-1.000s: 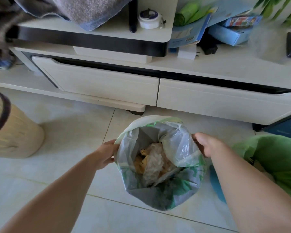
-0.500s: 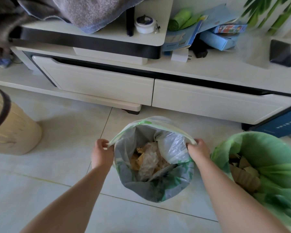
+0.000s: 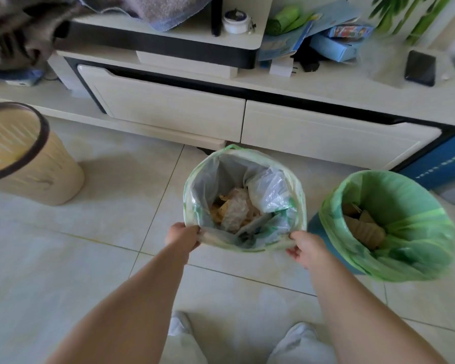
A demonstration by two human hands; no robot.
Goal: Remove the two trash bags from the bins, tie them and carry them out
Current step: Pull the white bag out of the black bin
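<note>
Cabinet [image 3: 326, 143]: low, cream, spans the far side of the floor.
Beige bin [image 3: 37, 164]: empty, well apart to your left.
Blue bin [image 3: 323, 232]: to your right, green bag [image 3: 405, 206] in it, not yet lifted.
Pale bag [image 3: 294, 195]: directly ahead of you, mouth open and facing up, long axis upright, scraps inside; whether it stands on the floor or hangs from your grip is hard to tell.
Left hand [image 3: 181, 236]: closed on the near rim, left side.
Right hand [image 3: 304, 245]: closed on the near rim, right side, and the nearer hand to the green bag.
Next, likely: draw both hands together to gather the mouth for tying.
</note>
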